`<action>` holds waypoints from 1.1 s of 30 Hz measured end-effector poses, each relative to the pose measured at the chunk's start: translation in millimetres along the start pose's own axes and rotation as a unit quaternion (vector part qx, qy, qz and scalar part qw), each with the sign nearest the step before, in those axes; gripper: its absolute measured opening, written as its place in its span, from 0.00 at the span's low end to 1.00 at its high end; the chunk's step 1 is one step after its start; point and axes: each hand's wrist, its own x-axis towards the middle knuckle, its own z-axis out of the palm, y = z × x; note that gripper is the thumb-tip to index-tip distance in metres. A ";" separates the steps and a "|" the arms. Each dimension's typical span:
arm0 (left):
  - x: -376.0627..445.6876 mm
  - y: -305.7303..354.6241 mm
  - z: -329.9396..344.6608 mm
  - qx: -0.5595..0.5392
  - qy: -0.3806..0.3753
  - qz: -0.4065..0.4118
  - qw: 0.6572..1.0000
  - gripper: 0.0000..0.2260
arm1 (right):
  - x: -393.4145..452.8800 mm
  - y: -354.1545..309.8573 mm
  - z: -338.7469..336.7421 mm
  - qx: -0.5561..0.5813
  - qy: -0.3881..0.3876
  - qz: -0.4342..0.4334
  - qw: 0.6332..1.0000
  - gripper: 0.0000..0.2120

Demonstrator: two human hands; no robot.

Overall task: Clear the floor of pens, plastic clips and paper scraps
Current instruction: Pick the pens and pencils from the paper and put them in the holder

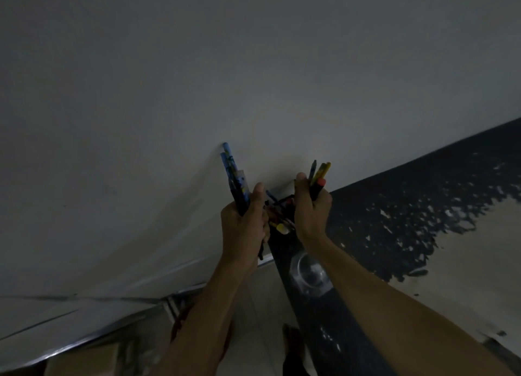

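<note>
Both fists full: left hand (244,222) clutching blue patterned pens (232,175), right hand (311,206) gripping yellow and red-capped pens (320,178); overfilled, likely to slip floorward.

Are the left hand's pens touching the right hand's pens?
Apart. Head view shows bare wall between the blue pens in the left hand and the yellow pens in the right hand.

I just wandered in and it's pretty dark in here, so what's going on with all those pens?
A person is gathering pens and holds a bunch in each hand. The left hand grips a bundle of blue pens pointing upward, and the right hand grips a few yellow and dark pens. Between the hands, more pens sit in a dark holder on a dark ledge, beside an empty glass. The hands are raised near the white wall.
</note>
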 end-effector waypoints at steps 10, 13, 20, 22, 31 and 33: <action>4.4 -12.5 3.0 -0.004 -0.004 0.031 0.999 0.17 | -12.3 29.1 -2.1 -0.013 -0.052 -0.010 0.998 0.09; 3.2 -13.5 2.6 -0.008 -0.005 0.038 0.999 0.17 | -13.0 32.4 -5.1 -0.080 -0.098 -0.053 0.991 0.06; 0.4 -14.7 8.9 -0.010 -0.008 0.053 0.998 0.16 | -4.1 27.0 -17.5 -0.137 -0.098 -0.135 0.976 0.12; -0.1 -15.4 10.9 -0.006 -0.006 0.052 0.999 0.15 | -0.7 28.1 -21.2 -0.152 -0.116 -0.152 0.970 0.11; -1.5 -13.6 16.5 -0.002 -0.006 0.068 0.998 0.17 | -0.5 46.0 -29.7 -0.473 -0.166 -0.165 0.849 0.23; -1.4 -13.0 17.2 -0.002 -0.005 0.070 0.998 0.17 | 1.9 45.3 -30.1 -0.491 -0.180 -0.133 0.842 0.22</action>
